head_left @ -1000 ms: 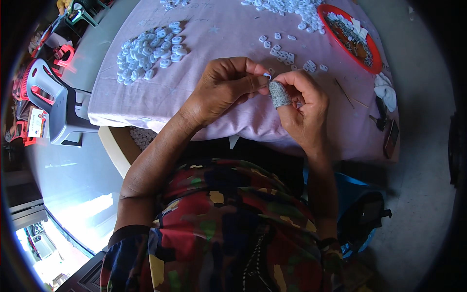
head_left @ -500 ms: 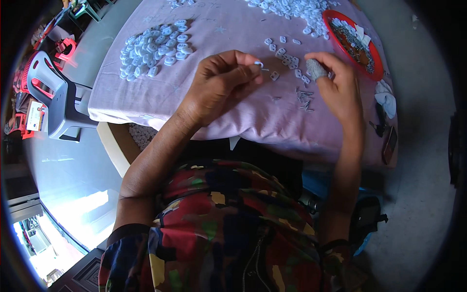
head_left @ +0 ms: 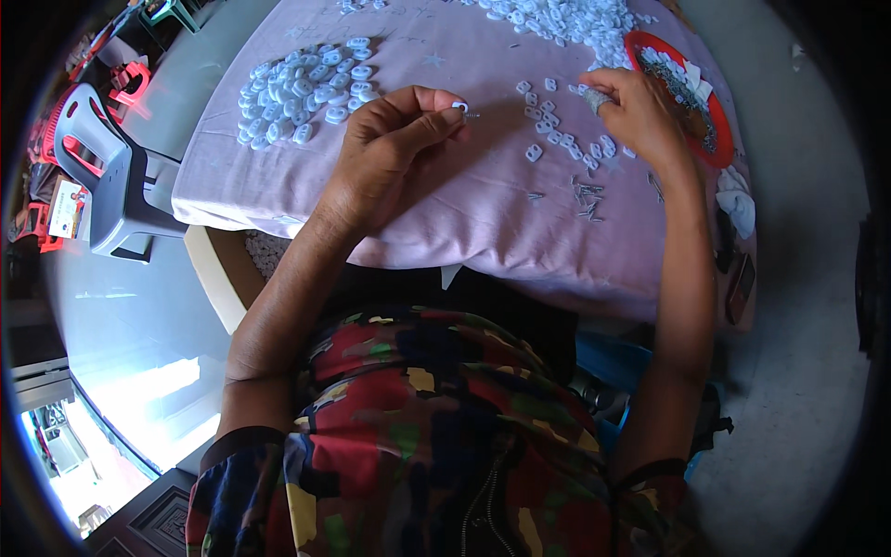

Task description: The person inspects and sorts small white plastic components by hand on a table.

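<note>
My left hand is above the pink cloth, thumb and forefinger pinched on a small white plastic clip with a thin metal nail sticking out. My right hand reaches over the table's right side, a grey wrap round one of its digits. Its fingertips close on a white plastic piece; the other fingers are partly hidden. Scattered white clips lie between the hands. Nearer to me is a small heap of metal nails.
A heap of white clips lies at the left, a larger pile at the far side. A red tray of metal bits stands at the right, near a white cloth and a phone. A grey chair stands left.
My left hand has drawn back to the left with the clip and nail. My right hand has moved up and away from the near clips, uncovering several of them.
</note>
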The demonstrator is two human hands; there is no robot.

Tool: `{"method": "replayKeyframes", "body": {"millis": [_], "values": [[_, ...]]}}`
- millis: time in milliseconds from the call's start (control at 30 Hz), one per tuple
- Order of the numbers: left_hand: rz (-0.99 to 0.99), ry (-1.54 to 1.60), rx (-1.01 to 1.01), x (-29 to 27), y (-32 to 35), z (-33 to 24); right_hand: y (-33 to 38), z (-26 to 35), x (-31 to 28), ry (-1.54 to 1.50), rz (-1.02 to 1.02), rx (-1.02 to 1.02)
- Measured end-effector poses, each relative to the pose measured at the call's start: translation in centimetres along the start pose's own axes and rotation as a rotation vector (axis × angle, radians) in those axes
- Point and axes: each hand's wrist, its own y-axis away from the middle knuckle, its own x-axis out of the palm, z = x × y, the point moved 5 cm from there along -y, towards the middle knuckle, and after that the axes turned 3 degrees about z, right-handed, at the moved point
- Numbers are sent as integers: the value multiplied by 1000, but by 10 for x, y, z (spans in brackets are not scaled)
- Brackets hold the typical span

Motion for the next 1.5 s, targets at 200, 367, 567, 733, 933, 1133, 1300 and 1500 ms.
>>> {"method": "replayKeyframes", "body": {"millis": [200,367,567,733,933,1133,1300,1500], "values": [[11,14,8,-3,1,2,-4,-16,9,-137,186,80],[26,-45,-7,2,0,1,-18,-43,-1,12,-81,94],[47,-57,3,1,0,0,-41,-59,16,366,-47,24],[52,-71,11,2,1,0,-25,-28,9,259,-6,19],[54,-61,-4,7,2,3,0,-13,10,-191,-23,5],[93,-97,5,17,1,9,28,22,-3,-610,-17,83],[140,22,-63,28,3,11,49,54,3,-939,73,237],[145,68,-78,36,1,16,63,74,20,-1165,99,312]]}}
